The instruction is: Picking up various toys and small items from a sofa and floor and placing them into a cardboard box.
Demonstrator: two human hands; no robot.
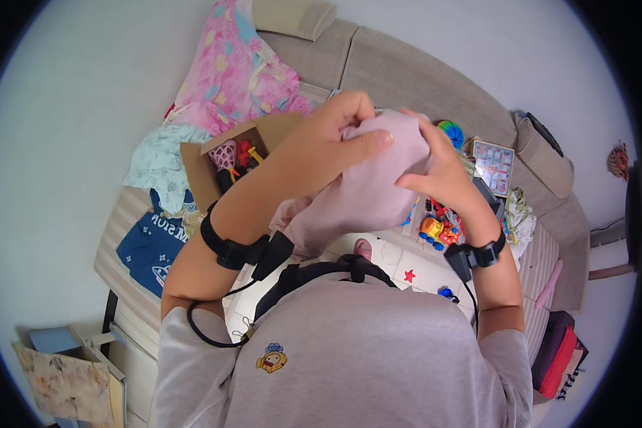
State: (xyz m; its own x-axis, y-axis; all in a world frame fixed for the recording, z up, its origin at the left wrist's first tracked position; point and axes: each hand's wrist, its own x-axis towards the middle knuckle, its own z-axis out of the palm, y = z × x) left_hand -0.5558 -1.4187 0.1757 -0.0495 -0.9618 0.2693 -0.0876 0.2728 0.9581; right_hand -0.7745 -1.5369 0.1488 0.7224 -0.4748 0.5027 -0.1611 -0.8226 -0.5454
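A bunched pink cloth garment (374,182) is held up in front of my chest, its lower part hanging towards my waist. My left hand (353,125) grips its upper left edge, the thumb lying over the cloth and the fingers curled behind. On the right side, my right hand (433,166) holds the same cloth between thumb and fingers; some of its fingertips are hidden behind the fabric. Past my left forearm stands an open cardboard box (195,174) with toys in it. Close to my right wrist lies a yellow and red toy vehicle (433,230).
A grey sofa (406,69) curves around. On it lie a pink patterned blanket (230,69), a light green cloth (163,155), a navy printed garment (152,251), a ball (450,134) and a framed board (493,166). A red star (410,276) and a blue toy (448,293) are on the floor.
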